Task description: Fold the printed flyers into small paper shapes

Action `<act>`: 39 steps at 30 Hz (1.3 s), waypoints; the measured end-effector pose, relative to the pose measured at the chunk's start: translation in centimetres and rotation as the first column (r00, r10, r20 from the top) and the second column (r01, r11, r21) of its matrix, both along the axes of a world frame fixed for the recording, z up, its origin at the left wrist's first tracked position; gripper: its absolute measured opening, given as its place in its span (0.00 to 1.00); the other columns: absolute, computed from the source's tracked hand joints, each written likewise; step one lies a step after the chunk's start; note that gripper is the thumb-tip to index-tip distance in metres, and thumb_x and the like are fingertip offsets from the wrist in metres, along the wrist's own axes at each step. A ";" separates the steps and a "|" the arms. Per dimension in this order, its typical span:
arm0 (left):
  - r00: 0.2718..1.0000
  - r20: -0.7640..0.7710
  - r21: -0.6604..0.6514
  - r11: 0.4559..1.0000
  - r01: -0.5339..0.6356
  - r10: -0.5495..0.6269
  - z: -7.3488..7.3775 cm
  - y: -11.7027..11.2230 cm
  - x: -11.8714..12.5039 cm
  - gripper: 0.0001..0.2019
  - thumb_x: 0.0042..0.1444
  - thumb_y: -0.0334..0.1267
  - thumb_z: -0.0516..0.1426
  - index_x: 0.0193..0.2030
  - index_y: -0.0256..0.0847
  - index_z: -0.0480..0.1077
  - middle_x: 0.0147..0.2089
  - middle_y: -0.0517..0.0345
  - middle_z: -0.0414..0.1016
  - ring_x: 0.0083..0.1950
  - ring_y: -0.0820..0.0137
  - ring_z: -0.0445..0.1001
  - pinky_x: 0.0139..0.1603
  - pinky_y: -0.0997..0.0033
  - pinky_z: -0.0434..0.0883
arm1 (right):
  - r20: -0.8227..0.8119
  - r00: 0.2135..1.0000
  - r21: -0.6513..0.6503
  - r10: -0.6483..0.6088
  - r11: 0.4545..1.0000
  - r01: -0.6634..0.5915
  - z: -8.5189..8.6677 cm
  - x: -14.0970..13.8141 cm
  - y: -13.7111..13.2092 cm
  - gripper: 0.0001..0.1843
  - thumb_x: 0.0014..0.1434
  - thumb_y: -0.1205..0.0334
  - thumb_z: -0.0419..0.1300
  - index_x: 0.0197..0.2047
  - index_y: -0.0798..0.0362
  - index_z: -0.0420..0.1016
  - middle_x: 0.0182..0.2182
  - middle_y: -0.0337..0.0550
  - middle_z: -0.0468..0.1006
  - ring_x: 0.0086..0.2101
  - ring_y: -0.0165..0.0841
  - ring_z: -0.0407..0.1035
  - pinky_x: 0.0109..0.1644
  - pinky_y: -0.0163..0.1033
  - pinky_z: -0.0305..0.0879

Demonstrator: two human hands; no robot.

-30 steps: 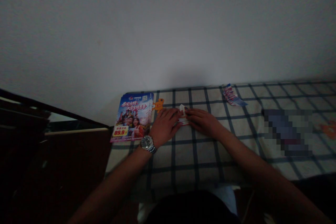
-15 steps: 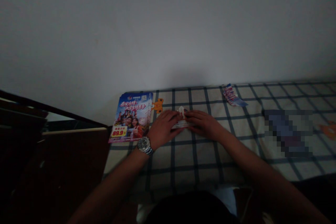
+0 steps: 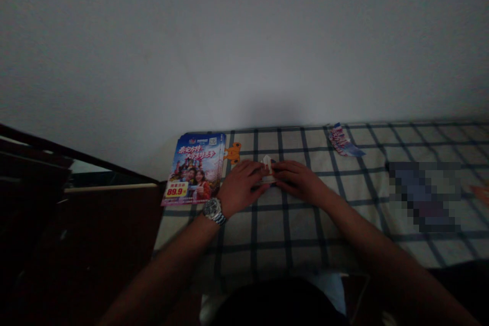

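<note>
A small folded sheet of paper (image 3: 267,164), whitish with reddish print, lies on the checked cloth between my two hands. From the left, my left hand (image 3: 244,183) grips the paper's edge with bent fingers; a metal watch circles that wrist. My right hand (image 3: 298,181) closes on the opposite side, its fingertips close to those of the left. Much of the paper is covered by the fingers. Left of my left hand rests a stack of printed flyers (image 3: 194,168), blue and pink, face up.
A pleated strip of printed paper (image 3: 344,142) lies toward the back right. Farther right is a dark, pixelated object (image 3: 424,196). The checked cloth (image 3: 267,234) runs back to a pale wall (image 3: 267,51). A dark wooden surface (image 3: 110,234) stands at the left.
The whole view has shifted slightly, so things sit a little farther right. Both hands stay on the folded paper, with less of its lower edge showing between them.
</note>
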State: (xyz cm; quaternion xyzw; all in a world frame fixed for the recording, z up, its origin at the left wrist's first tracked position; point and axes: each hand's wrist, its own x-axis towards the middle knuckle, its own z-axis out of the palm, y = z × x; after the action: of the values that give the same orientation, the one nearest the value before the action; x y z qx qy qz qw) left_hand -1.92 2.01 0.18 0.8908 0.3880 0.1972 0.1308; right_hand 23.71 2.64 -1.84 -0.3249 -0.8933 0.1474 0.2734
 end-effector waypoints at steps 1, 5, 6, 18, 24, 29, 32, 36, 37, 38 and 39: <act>1.000 0.001 -0.002 1.000 -0.001 0.001 0.0 0.0 0.0 0.19 0.68 0.49 0.56 0.62 0.47 0.71 0.61 0.51 0.72 0.62 0.58 0.69 0.67 0.48 0.66 | -0.005 1.000 -0.006 -0.003 1.000 0.003 0.0 0.0 0.0 0.10 0.68 0.61 0.60 0.50 0.46 0.78 0.57 0.48 0.78 0.58 0.42 0.72 0.62 0.54 0.70; 1.000 0.020 0.003 1.000 -0.021 0.021 -0.2 -0.1 -0.1 0.17 0.67 0.48 0.58 0.59 0.47 0.72 0.61 0.53 0.73 0.62 0.58 0.69 0.66 0.49 0.66 | -0.040 0.999 -0.030 -0.022 0.999 0.021 -0.2 -0.1 0.1 0.07 0.68 0.61 0.60 0.47 0.47 0.79 0.55 0.48 0.80 0.56 0.42 0.73 0.59 0.53 0.72; 0.999 0.024 0.010 0.999 -0.034 0.033 -0.3 -0.1 -0.1 0.16 0.67 0.47 0.57 0.58 0.46 0.73 0.60 0.53 0.74 0.61 0.59 0.70 0.65 0.50 0.67 | -0.049 0.998 -0.039 -0.030 0.999 0.028 -0.2 -0.2 0.1 0.08 0.68 0.61 0.59 0.47 0.46 0.79 0.54 0.48 0.80 0.55 0.42 0.74 0.59 0.54 0.72; 0.986 0.035 -0.006 0.987 -0.162 0.162 -0.8 0.1 0.9 0.10 0.69 0.43 0.55 0.51 0.44 0.74 0.50 0.53 0.76 0.53 0.61 0.72 0.56 0.55 0.70 | -0.068 0.987 -0.141 -0.149 0.980 0.138 0.0 -0.9 0.1 0.07 0.66 0.62 0.61 0.48 0.48 0.75 0.48 0.48 0.81 0.50 0.43 0.74 0.54 0.52 0.71; 0.980 0.005 0.001 0.980 -0.198 0.198 -0.9 0.4 1.0 0.11 0.69 0.42 0.55 0.53 0.43 0.71 0.49 0.52 0.75 0.52 0.59 0.72 0.54 0.55 0.70 | -0.035 0.978 -0.157 -0.206 0.968 0.198 -0.1 -1.4 0.6 0.06 0.66 0.64 0.61 0.47 0.49 0.75 0.44 0.47 0.81 0.46 0.43 0.73 0.52 0.49 0.70; 0.980 -0.007 0.016 0.980 -0.200 0.200 -0.9 0.6 1.2 0.10 0.69 0.40 0.55 0.53 0.43 0.71 0.49 0.52 0.74 0.51 0.59 0.72 0.52 0.57 0.70 | -0.021 0.973 -0.160 -0.229 0.962 0.223 0.0 -2.0 1.2 0.04 0.65 0.65 0.61 0.44 0.51 0.75 0.40 0.47 0.79 0.43 0.41 0.71 0.50 0.47 0.67; 0.979 -0.002 0.029 0.978 -0.205 0.206 -1.1 0.7 1.2 0.09 0.68 0.39 0.57 0.52 0.43 0.71 0.50 0.52 0.73 0.51 0.60 0.72 0.52 0.57 0.69 | -0.033 0.969 -0.160 -0.244 0.959 0.235 0.1 -2.2 1.2 0.05 0.65 0.66 0.62 0.44 0.51 0.75 0.40 0.46 0.79 0.44 0.41 0.71 0.50 0.47 0.67; 0.981 -0.002 0.056 0.980 -0.193 0.193 -1.3 0.8 1.3 0.09 0.68 0.38 0.57 0.53 0.43 0.72 0.51 0.52 0.73 0.51 0.60 0.72 0.51 0.58 0.70 | -0.050 0.965 -0.154 -0.258 0.957 0.247 0.1 -2.3 1.1 0.08 0.64 0.66 0.62 0.47 0.50 0.75 0.43 0.48 0.78 0.46 0.42 0.71 0.52 0.48 0.68; 0.983 -0.002 0.065 0.981 -0.185 0.185 -1.3 0.8 1.3 0.09 0.68 0.38 0.56 0.53 0.43 0.72 0.52 0.52 0.73 0.51 0.60 0.72 0.51 0.57 0.70 | -0.054 0.964 -0.150 -0.261 0.956 0.251 0.0 -2.4 1.1 0.09 0.64 0.67 0.63 0.48 0.50 0.75 0.44 0.48 0.78 0.47 0.42 0.71 0.53 0.48 0.68; 0.984 -0.002 0.076 0.981 -0.177 0.178 -1.4 0.8 1.3 0.09 0.69 0.38 0.56 0.53 0.44 0.73 0.52 0.52 0.73 0.51 0.60 0.72 0.51 0.57 0.70 | -0.059 0.962 -0.143 -0.265 0.956 0.255 -0.1 -2.4 1.1 0.10 0.64 0.67 0.63 0.48 0.50 0.76 0.45 0.49 0.77 0.47 0.42 0.71 0.53 0.48 0.68; 0.985 -0.002 0.086 0.982 -0.170 0.171 -1.4 0.8 1.4 0.09 0.69 0.38 0.55 0.53 0.44 0.73 0.53 0.52 0.74 0.52 0.61 0.72 0.51 0.57 0.70 | -0.065 0.962 -0.134 -0.266 0.958 0.255 -0.2 -2.4 1.1 0.10 0.64 0.67 0.63 0.48 0.50 0.76 0.46 0.49 0.77 0.47 0.42 0.71 0.53 0.48 0.69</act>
State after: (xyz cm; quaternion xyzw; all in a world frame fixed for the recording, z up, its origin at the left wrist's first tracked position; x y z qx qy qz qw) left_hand -0.56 2.86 -1.22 0.8600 0.4546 0.2199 0.0732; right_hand 21.35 3.71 -2.01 -0.4499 -0.8197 0.1786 0.3061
